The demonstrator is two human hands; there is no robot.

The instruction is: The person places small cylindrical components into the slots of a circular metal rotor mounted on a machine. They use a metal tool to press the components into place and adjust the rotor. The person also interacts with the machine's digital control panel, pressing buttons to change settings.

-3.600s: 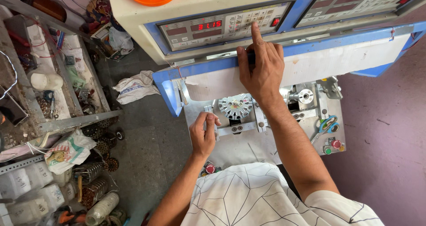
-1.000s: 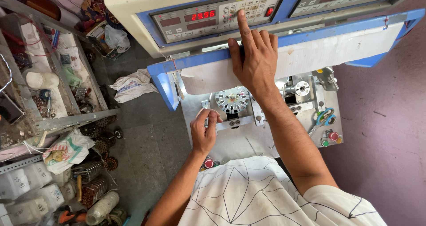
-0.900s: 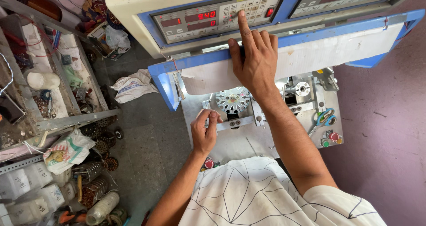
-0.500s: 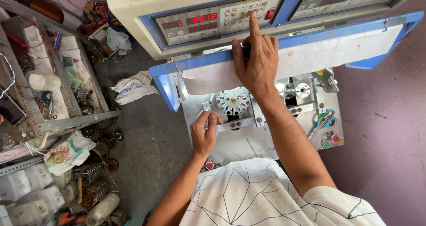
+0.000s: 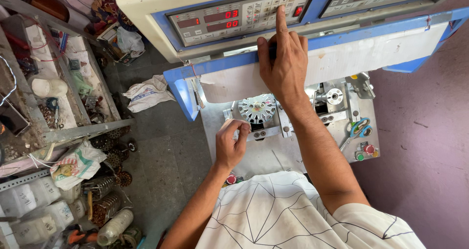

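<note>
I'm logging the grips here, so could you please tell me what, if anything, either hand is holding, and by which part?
Neither hand clearly holds anything. The right hand presses a forefinger on the control panel; the left hand has curled fingers beside the round toothed part.

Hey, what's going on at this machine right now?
A person stands at a cream and blue bench machine. Their right hand reaches up with its index finger on the keypad of the control panel with red digit displays. Their left hand rests on the grey metal work plate, fingers curled just beside the round toothed metal core mounted in the fixture. Blue-handled scissors lie on the plate's right side.
</note>
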